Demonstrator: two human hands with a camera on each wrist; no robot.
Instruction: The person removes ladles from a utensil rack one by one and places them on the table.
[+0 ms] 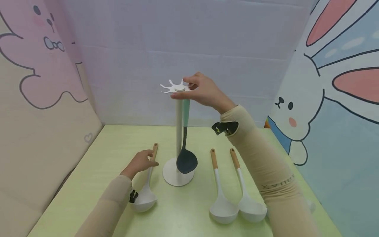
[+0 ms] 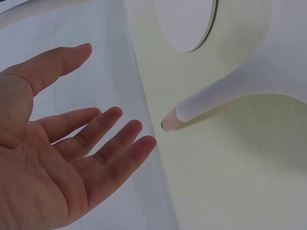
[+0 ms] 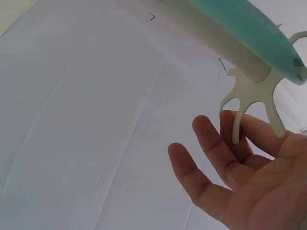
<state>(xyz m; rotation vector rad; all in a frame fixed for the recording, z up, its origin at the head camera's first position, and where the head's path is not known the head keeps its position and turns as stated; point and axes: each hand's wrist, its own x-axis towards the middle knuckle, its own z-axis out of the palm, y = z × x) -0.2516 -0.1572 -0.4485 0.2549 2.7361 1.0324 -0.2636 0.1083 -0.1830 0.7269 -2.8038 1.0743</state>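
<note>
A white utensil rack (image 1: 179,125) stands upright on the table, with curved hooks around its top. From one hook hangs a ladle with a teal handle and dark bowl (image 1: 187,161); in the right wrist view its teal handle (image 3: 249,31) slants across the top. My right hand (image 1: 204,90) is at the rack's top, its loosely bent fingers (image 3: 211,139) right at the hooks. Lower left, my left hand (image 1: 142,163) hovers by the wooden handle of a white ladle (image 1: 145,199), palm open. The left wrist view shows those fingers spread, apart from the handle end (image 2: 170,120).
Two more white ladles (image 1: 223,210) with wooden handles lie side by side to the right of the rack's round base (image 1: 170,179). A white object (image 1: 311,205) shows partly beyond the right sleeve. Cartoon-printed panels flank the pale green table (image 1: 118,138), with a plain cloth behind.
</note>
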